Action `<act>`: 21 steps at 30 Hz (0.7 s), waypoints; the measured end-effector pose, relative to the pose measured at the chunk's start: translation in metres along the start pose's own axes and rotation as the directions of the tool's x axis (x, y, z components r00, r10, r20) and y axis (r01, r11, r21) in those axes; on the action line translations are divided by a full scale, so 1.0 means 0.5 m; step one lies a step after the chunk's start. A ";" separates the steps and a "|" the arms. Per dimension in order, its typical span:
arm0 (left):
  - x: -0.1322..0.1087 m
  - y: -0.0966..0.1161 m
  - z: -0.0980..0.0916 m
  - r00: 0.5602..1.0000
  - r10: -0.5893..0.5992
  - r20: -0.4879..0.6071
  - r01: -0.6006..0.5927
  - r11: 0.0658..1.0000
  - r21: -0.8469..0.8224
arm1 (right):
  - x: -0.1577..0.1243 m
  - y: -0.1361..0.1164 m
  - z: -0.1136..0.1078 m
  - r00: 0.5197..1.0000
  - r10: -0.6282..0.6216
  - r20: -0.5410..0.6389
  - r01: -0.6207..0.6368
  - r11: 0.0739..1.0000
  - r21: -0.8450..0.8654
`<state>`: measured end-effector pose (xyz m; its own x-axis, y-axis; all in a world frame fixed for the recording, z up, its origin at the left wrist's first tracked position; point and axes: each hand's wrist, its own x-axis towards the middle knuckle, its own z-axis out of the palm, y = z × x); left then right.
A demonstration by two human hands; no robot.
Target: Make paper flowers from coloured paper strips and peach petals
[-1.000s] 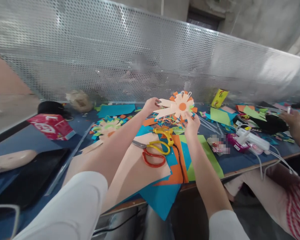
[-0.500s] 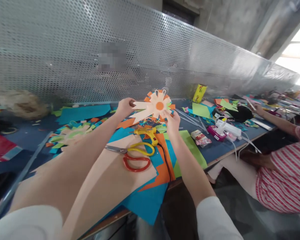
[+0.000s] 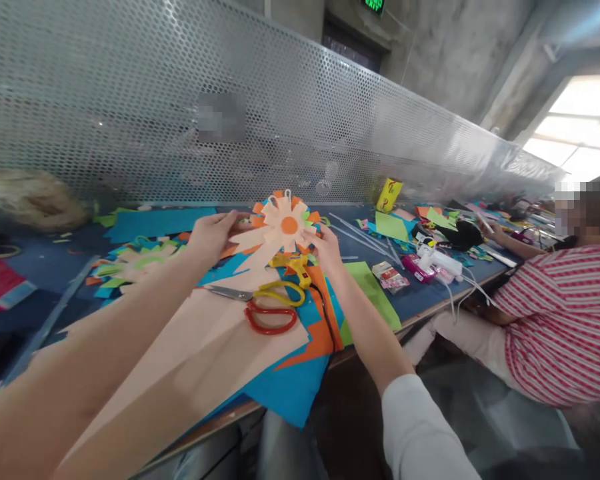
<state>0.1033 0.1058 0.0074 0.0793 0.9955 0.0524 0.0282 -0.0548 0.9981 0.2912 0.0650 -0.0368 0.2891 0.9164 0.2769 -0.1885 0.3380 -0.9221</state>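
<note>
A layered paper flower rosette (image 3: 275, 235), peach over orange and blue with an orange round centre and two notched peach tails, is held up above the table. My left hand (image 3: 215, 237) is closed at its left side by the tails, the fingertips partly hidden. The right edge is pinched between the thumb and fingers of my right hand (image 3: 325, 245). Below lie a yellow glue gun (image 3: 295, 268) and scissors (image 3: 260, 303) with one yellow and one red handle, on peach sheets (image 3: 180, 353). Another paper flower (image 3: 143, 263) lies partly behind my left forearm.
Blue sheets (image 3: 293, 393) overhang the front edge. A green sheet (image 3: 365, 300), small packet (image 3: 391, 277), white power strip (image 3: 445, 263) and yellow box (image 3: 390, 195) lie rightward. A perforated metal panel (image 3: 155, 120) stands behind. A co-worker in a striped shirt (image 3: 565, 320) sits right.
My left hand has moved from the tail ends in toward the flower's side. The flower has shifted left and slightly down in view. The camera has turned right, showing more of the co-worker.
</note>
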 end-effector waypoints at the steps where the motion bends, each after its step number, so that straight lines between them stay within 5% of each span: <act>1: -0.016 0.002 -0.007 0.997 -0.083 -0.001 0.083 0.988 -0.130 | -0.006 -0.003 0.004 0.999 0.004 0.041 -0.004 1.000 -0.009; 4: -0.059 -0.005 -0.036 0.954 -0.165 0.248 0.247 0.905 -0.347 | -0.026 -0.011 0.017 0.982 0.040 0.187 -0.030 0.998 -0.055; 6: -0.081 -0.018 -0.057 0.929 -0.080 0.361 0.219 0.906 -0.362 | -0.038 -0.013 0.026 0.962 0.065 0.266 -0.044 0.995 -0.087; 12: -0.119 -0.040 -0.085 0.960 0.039 0.276 0.008 0.986 -0.166 | -0.050 -0.005 0.036 0.948 0.082 0.306 -0.031 0.986 -0.166; 17: -0.122 -0.062 -0.091 0.973 0.024 0.228 0.037 0.965 -0.259 | -0.053 -0.005 0.039 0.953 0.072 0.296 -0.036 0.992 -0.124; 21: -0.123 -0.084 -0.101 0.991 -0.048 0.122 0.086 0.939 -0.332 | -0.064 -0.004 0.048 0.922 0.204 0.329 -0.176 0.978 -0.111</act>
<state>0.0468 0.0510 -0.0362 0.1985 0.9801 0.0003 -0.2971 0.0599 0.9530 0.2598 0.0403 -0.0373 -0.0811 0.9843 0.1565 -0.1311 0.1451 -0.9807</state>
